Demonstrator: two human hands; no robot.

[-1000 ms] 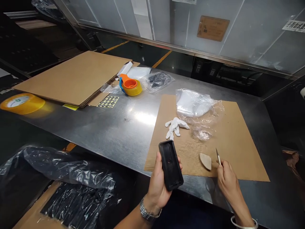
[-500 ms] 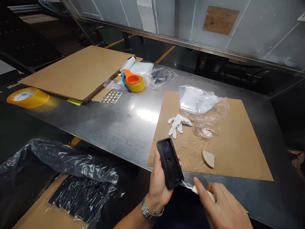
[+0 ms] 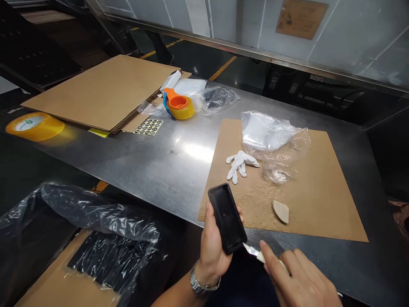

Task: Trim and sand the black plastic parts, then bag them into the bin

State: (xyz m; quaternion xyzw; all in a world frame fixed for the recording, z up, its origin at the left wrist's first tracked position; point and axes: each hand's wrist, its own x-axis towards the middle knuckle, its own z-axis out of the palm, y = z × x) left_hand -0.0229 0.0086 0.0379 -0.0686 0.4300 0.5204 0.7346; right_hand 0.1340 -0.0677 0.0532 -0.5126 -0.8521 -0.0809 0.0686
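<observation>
L hand (image 3: pixel 214 247) grips blk hollow part (image 3: pixel 224 215), lower ctr of frame, open side up, thumb one side, fingers other, prob to leave the rim exposed. R hand (image 3: pixel 302 275), lower right, closed on knife (image 3: pixel 252 250), index finger along handle, likely for tip control; blade's at part's near end, can't tell if touching. Cardboard sheet (image 3: pixel 319 192), right of ctr, prob shields metal bench (image 3: pixel 134 164). Beige wedge (image 3: pixel 281 212) + white glove (image 3: pixel 241 163) sit on it, easy reach.
</observation>
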